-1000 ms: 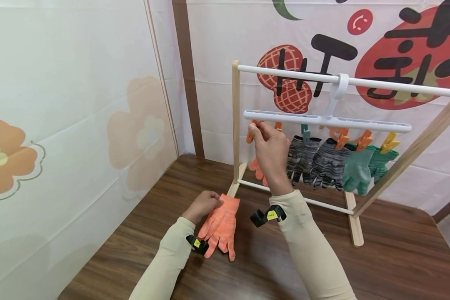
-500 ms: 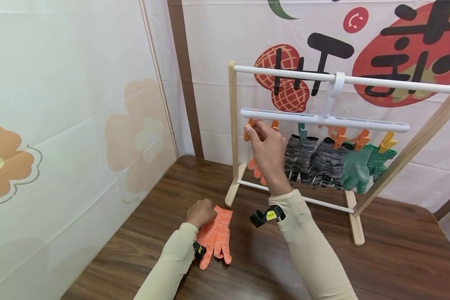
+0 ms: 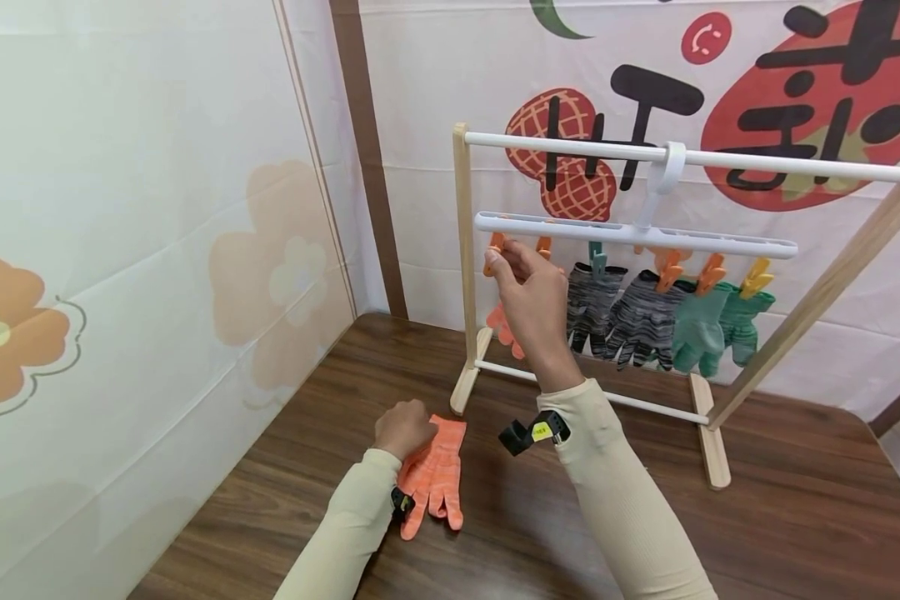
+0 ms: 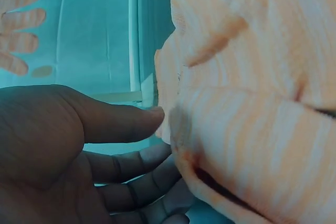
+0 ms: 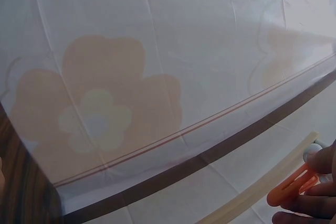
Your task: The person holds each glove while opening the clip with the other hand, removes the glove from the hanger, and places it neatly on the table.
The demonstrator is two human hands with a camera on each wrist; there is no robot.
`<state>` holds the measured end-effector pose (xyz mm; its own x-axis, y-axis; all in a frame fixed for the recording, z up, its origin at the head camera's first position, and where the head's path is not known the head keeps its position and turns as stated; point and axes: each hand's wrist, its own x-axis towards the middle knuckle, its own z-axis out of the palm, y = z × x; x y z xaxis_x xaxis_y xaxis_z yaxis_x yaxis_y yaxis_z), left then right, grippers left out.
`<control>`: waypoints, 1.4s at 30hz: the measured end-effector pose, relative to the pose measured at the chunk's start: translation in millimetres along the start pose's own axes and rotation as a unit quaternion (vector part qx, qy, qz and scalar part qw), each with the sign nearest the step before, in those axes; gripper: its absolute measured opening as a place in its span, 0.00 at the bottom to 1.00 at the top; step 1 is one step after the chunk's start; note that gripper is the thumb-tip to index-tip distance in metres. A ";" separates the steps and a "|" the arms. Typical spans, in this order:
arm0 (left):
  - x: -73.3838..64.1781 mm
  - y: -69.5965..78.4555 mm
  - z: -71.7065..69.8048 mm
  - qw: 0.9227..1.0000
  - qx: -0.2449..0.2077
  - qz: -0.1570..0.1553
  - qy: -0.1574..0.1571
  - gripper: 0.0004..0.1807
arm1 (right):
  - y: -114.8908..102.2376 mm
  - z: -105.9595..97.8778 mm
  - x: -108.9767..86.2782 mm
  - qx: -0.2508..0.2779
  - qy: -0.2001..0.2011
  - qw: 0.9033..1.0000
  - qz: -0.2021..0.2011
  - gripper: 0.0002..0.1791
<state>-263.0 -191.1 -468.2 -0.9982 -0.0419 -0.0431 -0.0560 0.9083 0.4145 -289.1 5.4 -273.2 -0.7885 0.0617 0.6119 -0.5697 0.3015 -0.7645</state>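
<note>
We see the right hand (image 3: 534, 304) raised, pinching a clip (image 3: 497, 242), left hand (image 3: 405, 429) low, seemingly pinching a glove (image 3: 437, 475); brown table (image 3: 525, 542), flowered wall (image 3: 135, 183).

Right fingers (image 3: 502, 271) pinch a clip (image 3: 497, 242); left fingers (image 3: 424, 427) touch an orange glove (image 3: 433, 477).

The glove (image 3: 437, 477) looks knitted, the clothespin (image 3: 497, 242) smooth plastic.

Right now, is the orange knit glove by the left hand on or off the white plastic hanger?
Off: the head view shows the left hand holding the glove below the hanger.
</note>
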 end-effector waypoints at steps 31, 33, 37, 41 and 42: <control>26.7 142.0 -84.0 0.928 -0.169 0.201 0.263 0.15 | -2.2 -37.9 -20.1 -0.057 0.036 0.996 -0.064 0.17; 27.3 144.7 -84.3 0.928 -0.176 0.204 0.258 0.15 | -2.1 -41.5 -21.3 -0.054 0.048 0.995 -0.071 0.16; 28.4 150.6 -84.9 0.924 -0.202 0.212 0.245 0.15 | -2.0 -49.2 -22.2 -0.050 0.081 0.992 -0.087 0.15; 31.4 157.2 -86.3 0.923 -0.216 0.215 0.236 0.15 | 0.8 -55.9 -22.1 -0.058 0.116 0.987 -0.096 0.14; 32.1 158.9 -86.7 0.923 -0.217 0.215 0.234 0.15 | 2.2 -57.2 -22.1 -0.062 0.122 0.986 -0.096 0.14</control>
<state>-305.8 -84.2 -324.9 -0.8242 0.0164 0.5661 0.4458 0.6351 0.6307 -259.6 59.1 -276.9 -0.5813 0.2151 0.7847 -0.6576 0.4438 -0.6088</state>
